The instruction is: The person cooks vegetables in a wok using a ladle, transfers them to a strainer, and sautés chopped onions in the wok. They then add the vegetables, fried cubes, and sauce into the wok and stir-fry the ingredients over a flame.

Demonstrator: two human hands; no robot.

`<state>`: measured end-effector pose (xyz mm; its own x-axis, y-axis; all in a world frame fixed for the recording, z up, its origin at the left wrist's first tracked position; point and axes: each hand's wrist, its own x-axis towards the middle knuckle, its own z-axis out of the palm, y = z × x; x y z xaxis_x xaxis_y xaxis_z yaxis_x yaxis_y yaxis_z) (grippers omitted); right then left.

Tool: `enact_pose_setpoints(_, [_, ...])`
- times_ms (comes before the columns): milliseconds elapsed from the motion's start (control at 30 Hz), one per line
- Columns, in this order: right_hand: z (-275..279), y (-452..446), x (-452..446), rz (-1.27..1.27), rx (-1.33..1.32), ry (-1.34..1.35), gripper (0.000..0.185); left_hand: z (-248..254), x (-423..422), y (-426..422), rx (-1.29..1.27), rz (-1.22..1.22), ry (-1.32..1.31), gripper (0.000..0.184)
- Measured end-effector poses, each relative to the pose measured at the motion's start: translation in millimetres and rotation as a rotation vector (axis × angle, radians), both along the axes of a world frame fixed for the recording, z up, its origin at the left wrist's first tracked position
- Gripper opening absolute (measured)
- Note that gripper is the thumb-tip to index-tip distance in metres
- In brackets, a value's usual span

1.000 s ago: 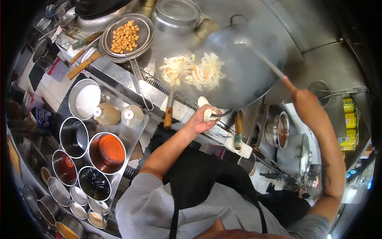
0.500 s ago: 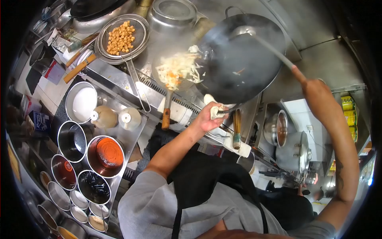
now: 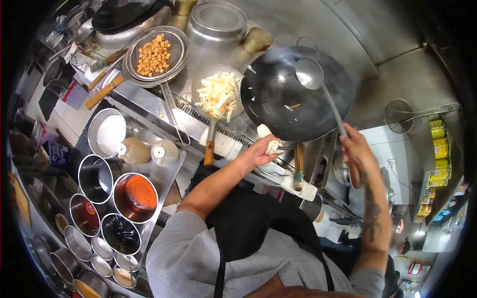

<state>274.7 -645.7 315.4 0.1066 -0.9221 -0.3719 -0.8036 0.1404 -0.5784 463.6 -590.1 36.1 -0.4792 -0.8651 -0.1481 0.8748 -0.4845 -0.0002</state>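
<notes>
My left hand point(image 3: 263, 150) is closed on a pale cloth point(image 3: 273, 146) wrapped round the handle of a large black wok point(image 3: 278, 109). The wok holds a few scraps of vegetable, with thin smoke at its back edge. My right hand point(image 3: 356, 145) grips the long handle of a metal ladle point(image 3: 309, 74), whose bowl hangs over the wok's right half. Left of the wok, a wooden-handled strainer point(image 3: 211, 141) holds a heap of pale shredded vegetables point(image 3: 219, 94). Another strainer point(image 3: 182, 51) with browned cubes point(image 3: 153, 55) lies farther left.
Pots of sauces, one orange-red point(image 3: 139, 192), and two squat bottles point(image 3: 165, 153) stand on the steel table at left. A bamboo brush point(image 3: 298, 169) lies by the stove's front edge. Yellow cans point(image 3: 441, 149) line a shelf at right. A lidded metal pot point(image 3: 217, 22) stands behind.
The vegetables that were partly in the air now lie heaped in the strainer. The wok has come down nearly level, its smoke thinner. My right hand has moved left and down with the ladle.
</notes>
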Motion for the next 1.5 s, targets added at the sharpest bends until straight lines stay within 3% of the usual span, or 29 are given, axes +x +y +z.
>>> enact_pose_setpoints(67, [-27.1, 11.2, 31.9, -0.141, 0.094, -0.181, 0.057, -16.9, -3.8, 0.4, -0.035, -0.019, -0.027, 0.017])
enact_pose_setpoints(267, [-107.7, 24.5, 71.2, -0.046, 0.199, -0.378, 0.059, -29.9, -9.9, 8.9, -0.055, -0.078, -0.035, 0.020])
enact_pose_setpoints(400, [-74.7, 48.2, 64.9, -0.001, 0.397, -0.389, 0.060, -26.1, -10.7, 9.4, -0.046, -0.106, -0.050, 0.022])
enact_pose_setpoints(567, [-113.9, 44.6, 43.1, -0.001, 0.098, -0.281, 0.060, -26.7, -11.2, -4.9, -0.011, -0.083, -0.117, 0.021])
enact_pose_setpoints(800, [-78.9, 69.5, 45.0, -0.079, 0.349, -0.465, 0.058, -34.8, -7.9, -18.9, -0.052, -0.068, -0.075, 0.019])
enact_pose_setpoints(967, [-77.4, 73.3, -1.3, -0.074, -0.093, -0.215, 0.055, -30.6, -3.4, -36.9, -0.062, -0.037, -0.121, 0.014])
enact_pose_setpoints(1233, [-102.8, 89.2, -63.5, -0.287, -0.372, -0.389, 0.054, 6.0, -19.1, -64.7, 0.170, 0.048, -0.611, 0.006])
enact_pose_setpoints(1500, [-150.4, 85.2, -109.0, -0.240, -0.206, -0.490, 0.049, -10.9, -33.2, -127.2, 0.239, -0.005, -0.730, 0.009])
